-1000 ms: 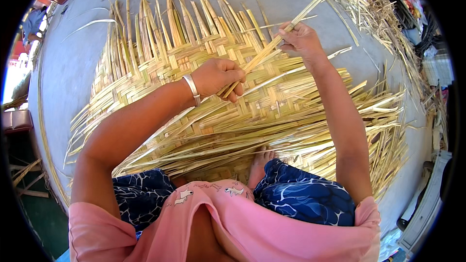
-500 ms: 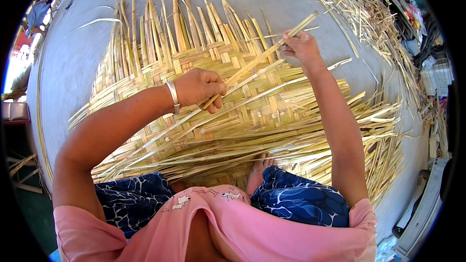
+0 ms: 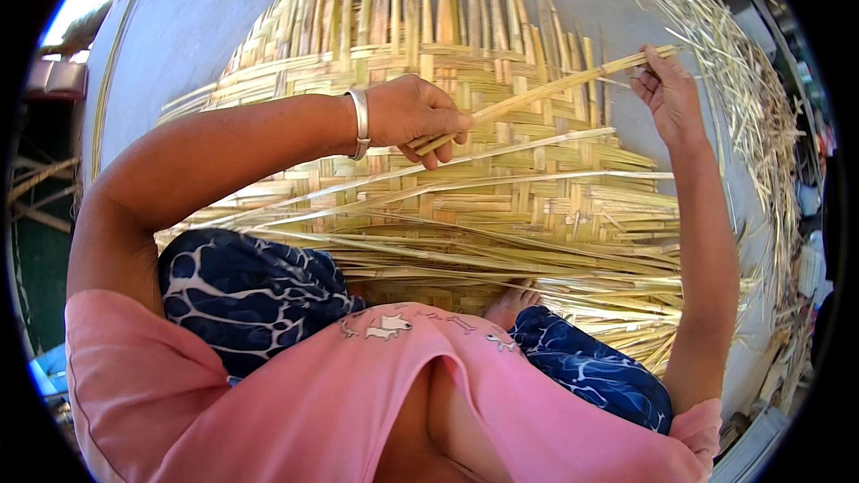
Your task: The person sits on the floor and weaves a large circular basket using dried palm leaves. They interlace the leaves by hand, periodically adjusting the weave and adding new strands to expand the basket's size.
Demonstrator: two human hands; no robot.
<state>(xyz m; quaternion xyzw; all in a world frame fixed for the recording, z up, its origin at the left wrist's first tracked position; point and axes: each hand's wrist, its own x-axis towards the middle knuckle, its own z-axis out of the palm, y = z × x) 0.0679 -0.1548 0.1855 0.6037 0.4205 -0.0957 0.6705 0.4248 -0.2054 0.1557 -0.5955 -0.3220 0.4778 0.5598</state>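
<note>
Between my hands a split cane strip (image 3: 559, 85) is stretched slantwise, its right end higher and farther off. My left hand (image 3: 413, 118), with a metal bangle on the wrist, is closed round the strip's near end. At the far end my right hand (image 3: 669, 94) pinches it between thumb and fingers. Below the strip lies a partly woven mat (image 3: 510, 192) of flat yellow-green strips, with upright strip ends (image 3: 394, 4) sticking out along its far edge. Two pale loose strips (image 3: 546, 141) cross the weave just nearer than my hands.
Loose strips (image 3: 501, 259) lie bunched along the mat's near side, by my foot (image 3: 514, 304). A heap of straw-like scraps (image 3: 716, 54) covers the floor at the right. The grey floor (image 3: 192, 31) shows at the far left, near a brown box-like thing (image 3: 58, 80).
My view has shifted, so the mat sits differently in it. The held strip now lies at a shallower slant, with my right hand farther to the right. Both hands keep hold of it.
</note>
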